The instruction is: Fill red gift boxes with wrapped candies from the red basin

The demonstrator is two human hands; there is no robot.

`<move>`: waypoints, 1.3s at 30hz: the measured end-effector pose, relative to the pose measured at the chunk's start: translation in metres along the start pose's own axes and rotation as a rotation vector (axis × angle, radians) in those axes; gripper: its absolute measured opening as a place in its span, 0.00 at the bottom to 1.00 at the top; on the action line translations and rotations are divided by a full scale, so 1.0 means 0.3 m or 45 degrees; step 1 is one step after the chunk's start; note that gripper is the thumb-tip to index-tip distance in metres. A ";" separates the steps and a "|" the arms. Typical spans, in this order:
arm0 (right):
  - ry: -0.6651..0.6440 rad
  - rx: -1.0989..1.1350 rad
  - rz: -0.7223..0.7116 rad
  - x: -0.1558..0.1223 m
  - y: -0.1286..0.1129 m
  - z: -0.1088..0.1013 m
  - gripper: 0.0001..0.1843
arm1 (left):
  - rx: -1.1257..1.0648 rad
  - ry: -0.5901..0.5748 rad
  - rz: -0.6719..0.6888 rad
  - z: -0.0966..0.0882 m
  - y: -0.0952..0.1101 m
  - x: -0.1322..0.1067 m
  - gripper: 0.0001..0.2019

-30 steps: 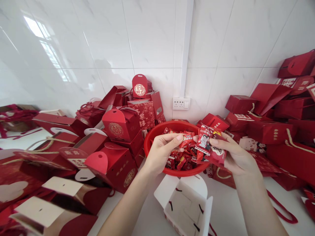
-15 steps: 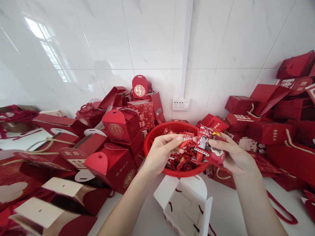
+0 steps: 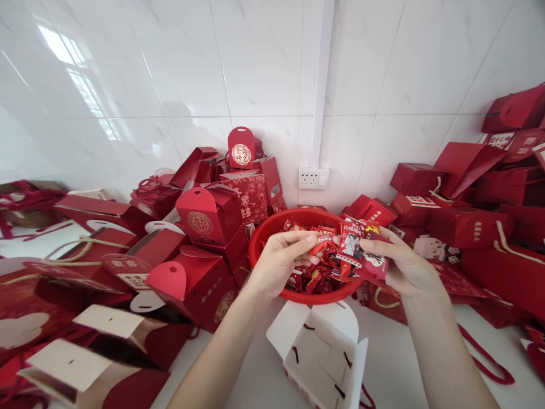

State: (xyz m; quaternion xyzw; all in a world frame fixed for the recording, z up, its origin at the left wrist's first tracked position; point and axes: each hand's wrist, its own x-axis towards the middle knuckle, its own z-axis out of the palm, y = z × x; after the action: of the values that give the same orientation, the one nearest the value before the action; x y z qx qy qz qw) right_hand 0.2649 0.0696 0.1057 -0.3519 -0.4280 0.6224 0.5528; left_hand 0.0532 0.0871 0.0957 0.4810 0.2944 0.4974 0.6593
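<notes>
My left hand [image 3: 281, 261] pinches a small red wrapped candy [image 3: 324, 243] between thumb and fingers. In my right hand [image 3: 402, 261] are several red candy packets [image 3: 351, 243], gripped by the thumb against the fingers; one shows a printed cartoon couple. Both hands hover over a red plastic basin [image 3: 272, 218] holding a heap of red-wrapped candies [image 3: 313, 278]. Just in front of the basin stands an open box [image 3: 323, 352], white inside, with its flaps spread and dark cord ends poking through the walls. Some of the packets are hidden behind my right fingers.
Red gift boxes [image 3: 208, 213] are piled on the left, several with lids open. More red boxes [image 3: 466, 227] are stacked on the right, some with rope handles. A socket [image 3: 313, 178] is on the white tiled wall [image 3: 264, 62] behind. Red cord [image 3: 489, 358] lies at right.
Hardly anything differs. The view has shifted slightly, and both hands keep their hold on the candies above the basin.
</notes>
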 end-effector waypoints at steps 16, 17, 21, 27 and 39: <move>0.005 -0.048 -0.032 -0.004 -0.003 0.010 0.19 | 0.047 0.021 0.040 -0.005 -0.006 0.005 0.15; 0.022 -0.067 -0.053 -0.006 -0.001 0.008 0.20 | 0.053 0.042 0.065 -0.005 -0.007 0.007 0.15; 0.104 -0.145 -0.188 -0.025 0.000 -0.015 0.26 | 0.068 0.100 0.105 -0.009 0.000 0.008 0.14; -0.130 -0.325 -0.270 -0.063 -0.028 -0.023 0.20 | 0.009 0.042 0.047 -0.001 0.014 0.000 0.13; -0.229 -0.458 -0.322 -0.044 -0.011 -0.019 0.17 | -0.026 -0.020 -0.058 0.013 0.010 -0.008 0.13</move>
State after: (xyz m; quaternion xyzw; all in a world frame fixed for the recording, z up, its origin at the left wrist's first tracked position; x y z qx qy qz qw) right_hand 0.2731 0.0575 0.1061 -0.3314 -0.6202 0.4909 0.5143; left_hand 0.0547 0.0836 0.0996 0.4711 0.2950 0.4815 0.6777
